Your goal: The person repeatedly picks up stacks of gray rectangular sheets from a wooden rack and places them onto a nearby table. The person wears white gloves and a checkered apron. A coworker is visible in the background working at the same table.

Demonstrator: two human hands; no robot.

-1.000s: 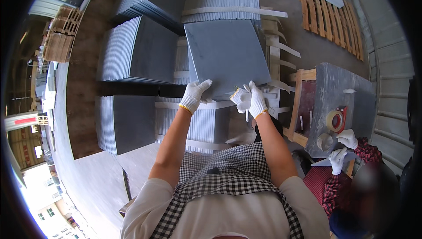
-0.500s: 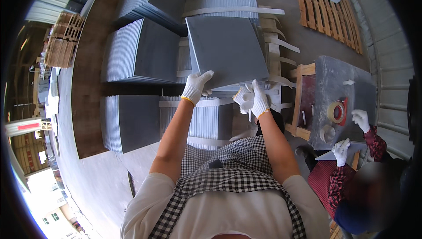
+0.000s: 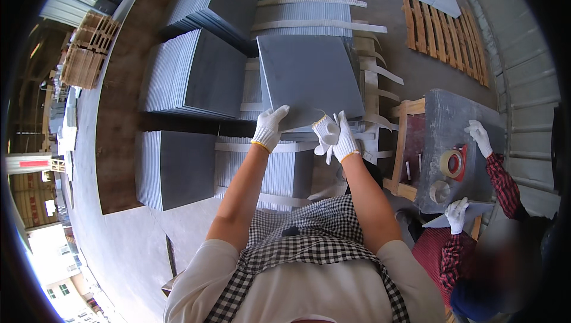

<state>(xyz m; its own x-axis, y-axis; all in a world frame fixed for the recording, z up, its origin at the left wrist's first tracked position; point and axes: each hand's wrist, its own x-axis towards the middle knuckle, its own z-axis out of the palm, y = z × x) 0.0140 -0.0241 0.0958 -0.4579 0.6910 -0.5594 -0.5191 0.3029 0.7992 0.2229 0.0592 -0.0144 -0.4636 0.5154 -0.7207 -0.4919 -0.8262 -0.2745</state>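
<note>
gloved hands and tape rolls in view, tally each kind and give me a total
Camera wearer's gloved hands, left hand and right hand: 2
Co-worker's gloved hands: 2
Tape rolls, one tan roll and one whitish roll: 2
Total: 6

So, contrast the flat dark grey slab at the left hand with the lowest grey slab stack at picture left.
The left white-gloved hand holds the flat dark grey slab; no hand touches the grey slab stack. The slab shows mostly one broad face, the stack many pale edges too. Both faces are dark grey.
</note>
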